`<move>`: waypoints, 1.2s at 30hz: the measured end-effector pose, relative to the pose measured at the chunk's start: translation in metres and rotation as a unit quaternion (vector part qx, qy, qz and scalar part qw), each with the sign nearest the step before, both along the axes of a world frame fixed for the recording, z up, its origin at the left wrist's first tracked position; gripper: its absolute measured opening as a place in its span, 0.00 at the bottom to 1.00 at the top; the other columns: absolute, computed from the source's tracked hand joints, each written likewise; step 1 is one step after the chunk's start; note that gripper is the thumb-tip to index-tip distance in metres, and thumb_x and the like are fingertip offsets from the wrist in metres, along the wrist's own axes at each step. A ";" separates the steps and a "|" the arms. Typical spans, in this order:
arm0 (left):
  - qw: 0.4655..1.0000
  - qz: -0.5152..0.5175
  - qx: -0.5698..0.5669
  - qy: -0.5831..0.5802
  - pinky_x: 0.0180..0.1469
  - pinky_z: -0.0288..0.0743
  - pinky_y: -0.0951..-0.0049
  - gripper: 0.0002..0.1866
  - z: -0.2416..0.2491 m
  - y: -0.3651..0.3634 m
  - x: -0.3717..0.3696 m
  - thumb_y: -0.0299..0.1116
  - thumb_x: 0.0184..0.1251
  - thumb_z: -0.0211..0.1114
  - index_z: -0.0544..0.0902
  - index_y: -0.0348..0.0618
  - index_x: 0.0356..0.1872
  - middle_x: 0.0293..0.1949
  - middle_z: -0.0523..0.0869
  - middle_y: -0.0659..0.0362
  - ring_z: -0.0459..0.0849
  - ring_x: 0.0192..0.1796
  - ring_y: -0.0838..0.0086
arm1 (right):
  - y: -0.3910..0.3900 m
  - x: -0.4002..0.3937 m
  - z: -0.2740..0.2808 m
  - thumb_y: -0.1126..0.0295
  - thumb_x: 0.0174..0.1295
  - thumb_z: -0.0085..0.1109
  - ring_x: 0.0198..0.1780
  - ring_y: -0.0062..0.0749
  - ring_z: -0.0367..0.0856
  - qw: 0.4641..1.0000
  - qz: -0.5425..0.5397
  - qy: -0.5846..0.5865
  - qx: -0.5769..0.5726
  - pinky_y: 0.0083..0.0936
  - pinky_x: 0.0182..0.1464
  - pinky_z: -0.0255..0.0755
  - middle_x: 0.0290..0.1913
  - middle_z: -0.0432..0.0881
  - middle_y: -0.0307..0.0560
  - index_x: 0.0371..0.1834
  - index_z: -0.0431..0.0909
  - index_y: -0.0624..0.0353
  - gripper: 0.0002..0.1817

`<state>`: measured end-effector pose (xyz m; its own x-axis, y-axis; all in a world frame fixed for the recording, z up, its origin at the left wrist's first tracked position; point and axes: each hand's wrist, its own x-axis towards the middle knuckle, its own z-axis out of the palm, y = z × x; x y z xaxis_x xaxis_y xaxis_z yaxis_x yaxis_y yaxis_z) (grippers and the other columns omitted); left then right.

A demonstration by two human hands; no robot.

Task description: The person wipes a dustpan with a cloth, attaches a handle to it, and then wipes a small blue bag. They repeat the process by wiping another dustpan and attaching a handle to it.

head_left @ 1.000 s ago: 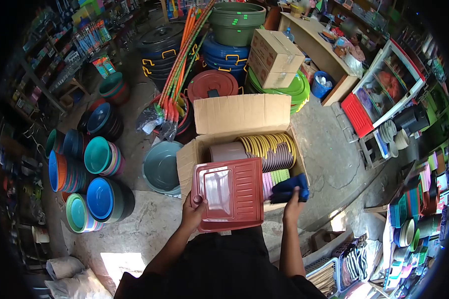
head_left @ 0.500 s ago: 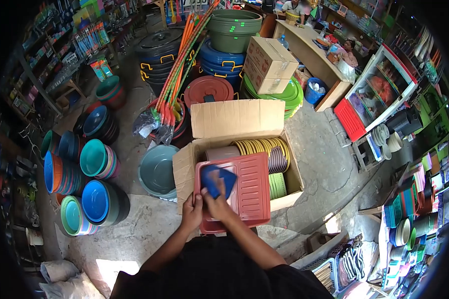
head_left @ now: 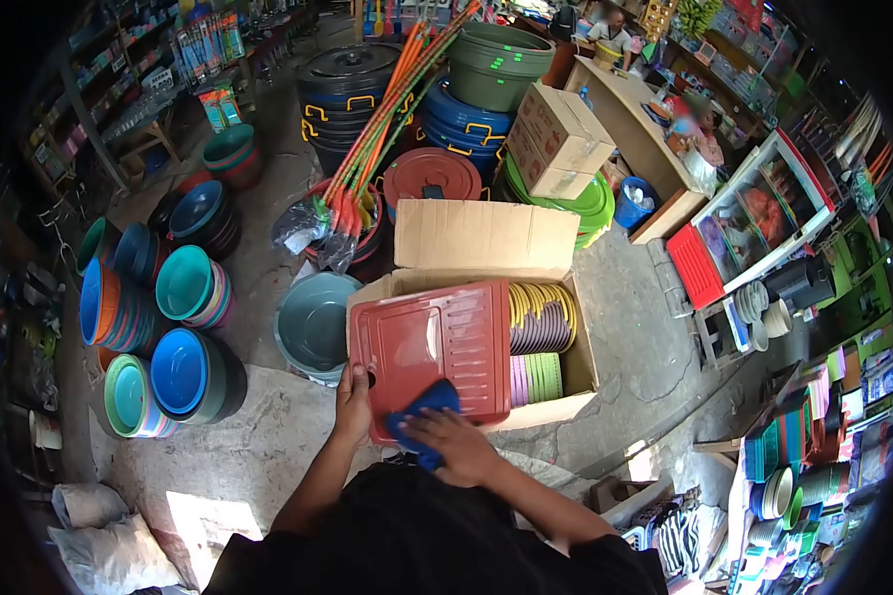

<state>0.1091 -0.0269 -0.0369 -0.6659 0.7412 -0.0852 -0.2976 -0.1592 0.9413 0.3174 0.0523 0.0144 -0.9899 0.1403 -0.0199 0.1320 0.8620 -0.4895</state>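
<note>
My left hand (head_left: 353, 405) grips the lower left edge of a reddish-brown rectangular plastic tray (head_left: 402, 347), thumb on top. The tray is tilted over an open cardboard box, its ribbed half to the right. With its fingers over a crumpled blue cloth (head_left: 429, 402), my right hand (head_left: 456, 446) presses it to the tray's near edge. Inside the cardboard box (head_left: 486, 236) are yellow-and-brown ringed plastic pieces (head_left: 544, 319) and a row of green and pink slotted ones (head_left: 538, 377). The tray hides the box's left part.
A grey-blue basin (head_left: 313, 322) stands left of the box, with several stacks of coloured tubs (head_left: 181, 372) beyond. Behind are a red lidded bin (head_left: 432, 178), bundled orange and green sticks (head_left: 392, 119) and a closed carton (head_left: 558, 139). People sit near a counter (head_left: 635, 129).
The blue cloth and my right hand have moved from the tray's upper left area down to its near edge. The tray has shifted left and tilted, uncovering more of the box's contents.
</note>
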 end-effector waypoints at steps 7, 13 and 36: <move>0.998 0.022 -0.041 0.051 0.56 0.69 0.76 0.21 0.003 -0.022 -0.025 0.46 0.80 0.47 0.76 0.40 0.56 0.45 0.82 0.63 0.76 0.49 0.81 | 0.091 0.085 -0.024 0.73 0.48 0.55 0.57 0.51 0.78 0.847 -0.484 -0.064 -0.209 0.46 0.66 0.61 0.51 0.83 0.53 0.59 0.75 0.60 0.28; 0.996 0.015 -0.050 0.076 0.56 0.69 0.75 0.22 -0.015 -0.018 0.006 0.47 0.80 0.47 0.75 0.39 0.57 0.47 0.81 0.62 0.76 0.50 0.79 | 0.005 -0.018 -0.009 0.72 0.56 0.58 0.75 0.54 0.56 0.926 -0.295 0.234 -0.021 0.48 0.75 0.49 0.72 0.64 0.60 0.71 0.63 0.60 0.35; 0.997 -0.047 -0.027 0.048 0.60 0.69 0.72 0.25 0.011 -0.034 -0.023 0.47 0.80 0.47 0.72 0.37 0.64 0.54 0.81 0.59 0.77 0.54 0.77 | 0.041 -0.052 -0.007 0.62 0.47 0.61 0.80 0.46 0.43 0.978 -0.165 0.071 0.108 0.49 0.77 0.37 0.80 0.48 0.51 0.78 0.48 0.54 0.51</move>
<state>0.0859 -0.0610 -0.0259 -0.6004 0.7969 -0.0667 -0.2173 -0.0824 0.9726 0.2654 0.0932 0.0071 -0.8806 0.4387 0.1792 0.3646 0.8688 -0.3350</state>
